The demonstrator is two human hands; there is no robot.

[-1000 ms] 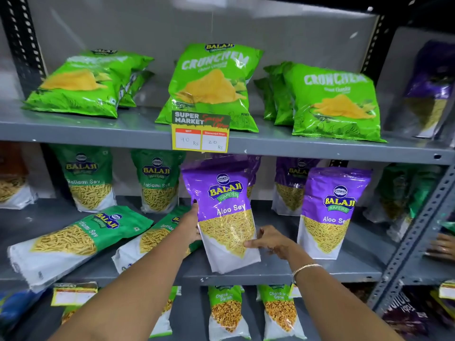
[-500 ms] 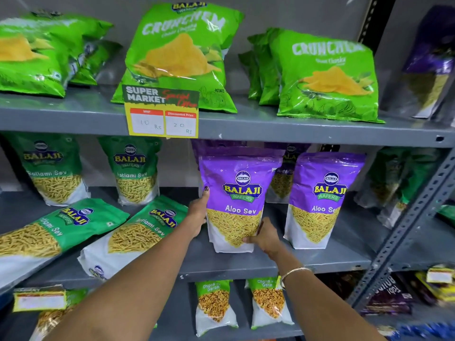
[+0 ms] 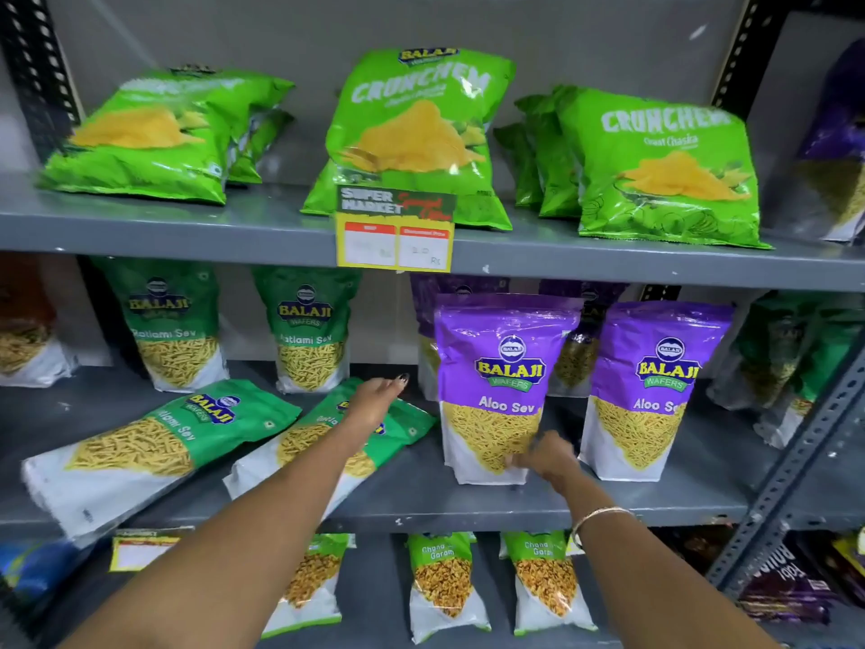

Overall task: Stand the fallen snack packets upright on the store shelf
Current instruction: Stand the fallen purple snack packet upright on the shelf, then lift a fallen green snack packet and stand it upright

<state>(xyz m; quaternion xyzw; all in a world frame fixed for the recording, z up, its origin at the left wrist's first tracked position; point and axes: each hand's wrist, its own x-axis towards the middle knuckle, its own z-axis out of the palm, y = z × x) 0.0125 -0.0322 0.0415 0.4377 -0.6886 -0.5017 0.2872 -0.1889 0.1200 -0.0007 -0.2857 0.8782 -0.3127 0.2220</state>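
the purple aloo sev packet [image 3: 503,386] stood upright on the middle shelf [image 3: 468,501], just beside a second upright aloo sev packet [image 3: 655,391]. half a second earlier both hands gripped it, the left at its upper edge; a second earlier it was tilted off the shelf. at inspection the left hand [image 3: 377,398] had let go and hovered, fingers extended and holding nothing, above the nearer fallen green packet [image 3: 327,437]. the right hand [image 3: 545,456] rested against the lower right corner of the stood packet; motion blur prevented telling whether it gripped or only steadied.

judgement: that packet's step was essentially complete, and the left hand appeared to be moving to the next item. two ratlami sev packets remained lying flat on the same shelf, the nearer one and a further one [image 3: 154,442] to its left, so the task was unfinished.

legible writing: "balaji wafers" and "aloo sev" on the purple packets; "balaji" and "ratlami sev" on the green packets, including two upright ones [image 3: 180,334] behind. the top shelf carried green "crunchem" bags [image 3: 416,133], one reading "chaat chaska". a yellow tag [image 3: 395,231] read "super market"; its prices were too blurred to confirm. below, packets [image 3: 442,583] read "chana garam".
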